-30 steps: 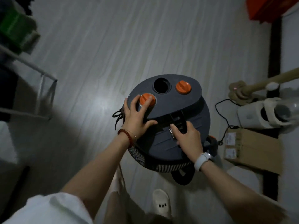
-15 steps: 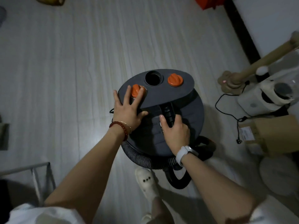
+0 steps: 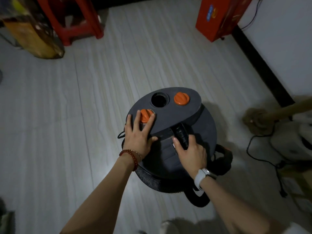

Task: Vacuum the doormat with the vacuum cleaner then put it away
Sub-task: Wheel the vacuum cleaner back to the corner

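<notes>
Left hand (image 3: 137,138) flat on vacuum cleaner (image 3: 194,132) lid, fingers straight beside orange knob (image 3: 146,115). Right hand (image 3: 191,153) curled around black handle (image 3: 181,135).

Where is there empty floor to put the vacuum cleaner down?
Bare floor spreads left of the vacuum cleaner and ahead, up to the red stool and red box. The right is crowded: a mop and a black cord.

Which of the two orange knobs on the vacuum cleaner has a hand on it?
The near-left orange knob, beside the round opening: the left hand rests there, fingers straddling it. The far-right orange knob stands untouched; the right hand grips the black handle.
</notes>
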A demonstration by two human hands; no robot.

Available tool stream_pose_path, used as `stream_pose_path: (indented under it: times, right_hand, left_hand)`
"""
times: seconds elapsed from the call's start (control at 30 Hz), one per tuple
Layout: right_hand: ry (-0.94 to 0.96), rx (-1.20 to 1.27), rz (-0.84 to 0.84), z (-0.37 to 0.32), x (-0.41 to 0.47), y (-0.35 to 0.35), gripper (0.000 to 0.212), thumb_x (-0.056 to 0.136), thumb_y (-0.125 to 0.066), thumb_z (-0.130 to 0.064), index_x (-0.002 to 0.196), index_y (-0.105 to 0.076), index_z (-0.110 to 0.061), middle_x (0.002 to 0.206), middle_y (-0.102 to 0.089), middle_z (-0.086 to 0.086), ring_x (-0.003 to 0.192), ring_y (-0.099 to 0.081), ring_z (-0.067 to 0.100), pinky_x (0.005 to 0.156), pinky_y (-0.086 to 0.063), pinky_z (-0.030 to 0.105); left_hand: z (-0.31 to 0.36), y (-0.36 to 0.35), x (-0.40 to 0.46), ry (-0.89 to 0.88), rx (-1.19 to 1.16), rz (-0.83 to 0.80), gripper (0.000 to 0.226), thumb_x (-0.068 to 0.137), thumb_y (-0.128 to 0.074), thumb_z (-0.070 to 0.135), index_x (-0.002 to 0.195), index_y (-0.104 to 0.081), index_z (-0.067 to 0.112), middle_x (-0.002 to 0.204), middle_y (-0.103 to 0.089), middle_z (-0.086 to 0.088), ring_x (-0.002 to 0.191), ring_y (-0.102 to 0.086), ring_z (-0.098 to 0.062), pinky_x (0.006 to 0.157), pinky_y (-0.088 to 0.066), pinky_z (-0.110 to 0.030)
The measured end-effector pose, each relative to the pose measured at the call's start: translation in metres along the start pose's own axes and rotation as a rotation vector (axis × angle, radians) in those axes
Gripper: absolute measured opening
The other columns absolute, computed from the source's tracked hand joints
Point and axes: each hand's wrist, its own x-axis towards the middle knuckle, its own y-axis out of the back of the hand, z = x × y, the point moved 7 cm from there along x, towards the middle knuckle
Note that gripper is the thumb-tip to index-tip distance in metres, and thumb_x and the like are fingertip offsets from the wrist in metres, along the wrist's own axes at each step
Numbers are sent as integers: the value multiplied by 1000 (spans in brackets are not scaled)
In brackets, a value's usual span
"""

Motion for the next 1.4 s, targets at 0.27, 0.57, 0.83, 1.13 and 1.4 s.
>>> stream_pose_path:
  times: [0.27, 0.57, 0.83, 1.13, 1.4]
  right_hand:
    - [-75, 77, 166, -118, 117, -56, 76, 73, -32, -71, 95, -53, -2, 77, -67, 21, 73, -62, 43, 62, -50, 44]
    - [-325, 149, 241, -227, 288, -104, 39, 88, -51, -47, 87, -45, -8, 71, -56, 7, 72, -61, 34, 63, -44, 35]
    - [-431, 183, 267, -281, 448, -112, 42, 88, -49, -49, 92, -42, -8, 75, -51, 5, 76, -59, 34, 68, -49, 41]
    - [-543, 277, 291, -305, 619, -97, 37, 87, -54, -45, 87, -38, -12, 66, -47, -2, 69, -59, 30, 65, -51, 45]
    - [-622, 279, 362, -312, 732, -69, 35, 88, -53, -44, 87, -36, -13, 63, -45, -4, 65, -56, 26, 62, -51, 41]
  left_hand:
    - [-70, 86, 168, -152, 82, -128, 80, 90, -49, 45, 144, 9, 40, 156, 17, -3, 142, 17, -36, 116, -1, -48]
    - [-98, 172, 387, -320, 172, -207, 77, 92, -48, 42, 145, 9, 42, 156, 18, -1, 143, 17, -32, 119, 0, -46]
    - [-82, 228, 561, -411, 223, -212, 76, 89, -50, 46, 145, 1, 44, 157, 13, 5, 144, 13, -28, 116, -12, -49]
    - [-28, 263, 741, -497, 236, -278, 77, 88, -54, 45, 145, -3, 42, 156, 13, 7, 144, 13, -24, 110, -27, -52]
    - [26, 280, 849, -605, 68, -223, 71, 86, -59, 37, 146, -21, 34, 158, -3, -2, 145, 2, -28, 115, -22, -50]
